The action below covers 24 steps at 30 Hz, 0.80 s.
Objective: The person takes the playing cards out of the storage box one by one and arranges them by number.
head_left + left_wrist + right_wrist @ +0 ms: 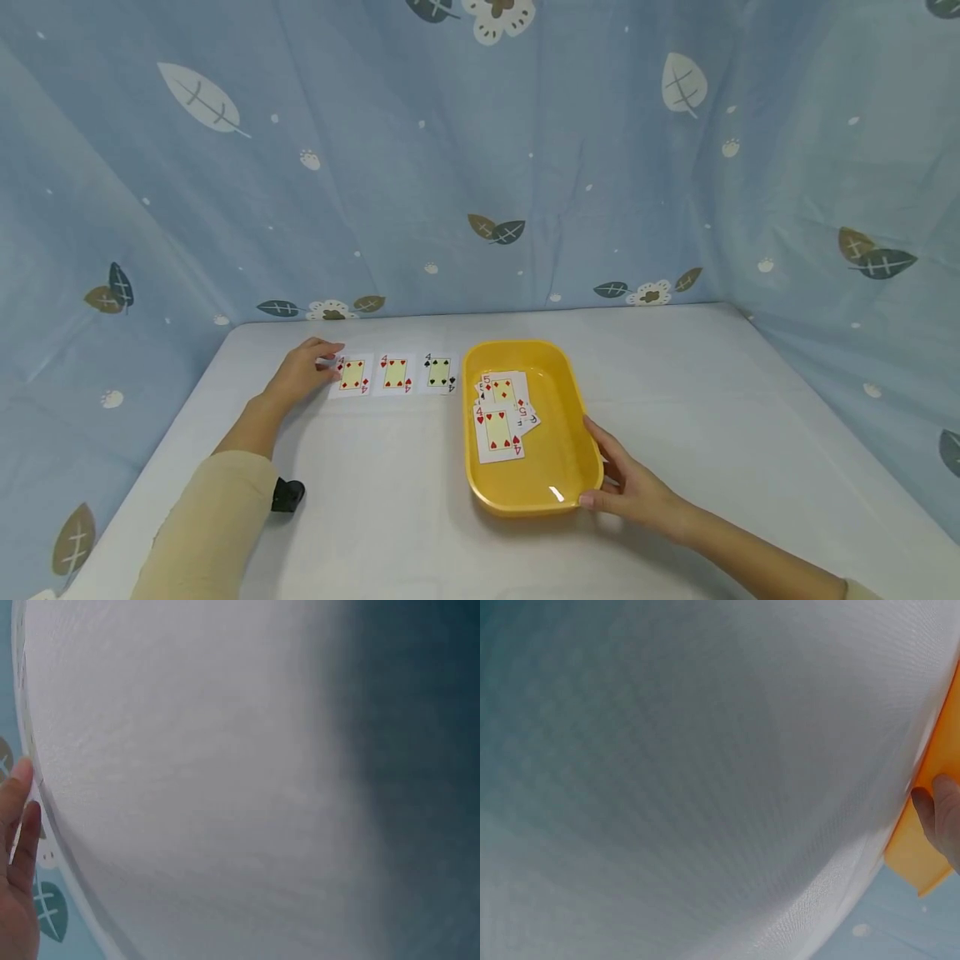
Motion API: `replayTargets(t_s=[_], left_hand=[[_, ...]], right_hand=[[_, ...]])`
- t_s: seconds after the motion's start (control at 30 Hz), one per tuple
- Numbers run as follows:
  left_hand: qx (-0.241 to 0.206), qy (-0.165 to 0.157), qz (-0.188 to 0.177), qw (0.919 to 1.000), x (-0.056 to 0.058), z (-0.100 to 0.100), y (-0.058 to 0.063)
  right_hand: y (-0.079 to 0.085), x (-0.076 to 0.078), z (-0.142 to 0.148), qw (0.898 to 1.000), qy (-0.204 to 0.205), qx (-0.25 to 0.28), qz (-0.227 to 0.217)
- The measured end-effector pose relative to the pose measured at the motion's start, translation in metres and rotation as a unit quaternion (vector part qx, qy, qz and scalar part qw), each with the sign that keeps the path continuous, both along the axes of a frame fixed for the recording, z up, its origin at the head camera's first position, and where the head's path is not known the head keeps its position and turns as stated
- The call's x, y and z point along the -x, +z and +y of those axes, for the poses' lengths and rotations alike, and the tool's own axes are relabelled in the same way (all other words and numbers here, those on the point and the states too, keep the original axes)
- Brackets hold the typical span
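In the head view my left hand (300, 371) is at the left end of a row of three playing cards, its fingertips right at the edge of the four of diamonds (352, 375). Beside that card lie the four of hearts (395, 374) and the four of spades (438, 372). My right hand (633, 483) holds the yellow tray (573, 450) by its near right side. In the tray a small pile has another four of hearts (498, 433) and a five of diamonds (506, 390) on top, partly covering other cards. The right wrist view shows fingers (946, 806) against the tray's outer wall.
A white cloth covers the table (367, 508). A small black object (288, 495) sits beside my left sleeve. Behind the table hangs a blue curtain (420, 167) with leaf prints, which continues along both sides.
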State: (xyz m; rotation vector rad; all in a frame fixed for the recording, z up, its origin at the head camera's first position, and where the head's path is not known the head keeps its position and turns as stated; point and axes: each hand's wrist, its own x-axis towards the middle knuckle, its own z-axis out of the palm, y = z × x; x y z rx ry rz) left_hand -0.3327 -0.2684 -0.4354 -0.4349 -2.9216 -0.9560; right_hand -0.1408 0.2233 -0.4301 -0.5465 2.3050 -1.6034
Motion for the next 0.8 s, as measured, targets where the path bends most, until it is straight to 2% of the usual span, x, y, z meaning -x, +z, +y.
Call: replayTargets(t_s=[0.2,0.37,0.63,0.8], left_hand=[[-0.023,-0.018,-0.001,0.9996,-0.001,0.002,0.008],[-0.034,-0.040,0.013,0.9985,0.000,0.010,0.020],[-0.034,-0.078,0.012,0.9963,-0.002,0.026,0.043],[-0.028,-0.103,0.014,0.9942,-0.006,0.038,0.052]], right_hand=[[-0.001,0.001,0.000,1.000,0.003,0.010,-0.002],[-0.002,0.000,0.001,1.000,-0.002,0.006,-0.002],[0.000,0.001,0.000,1.000,-0.013,-0.014,0.005],[0.000,0.000,-0.001,1.000,-0.012,-0.011,-0.003]])
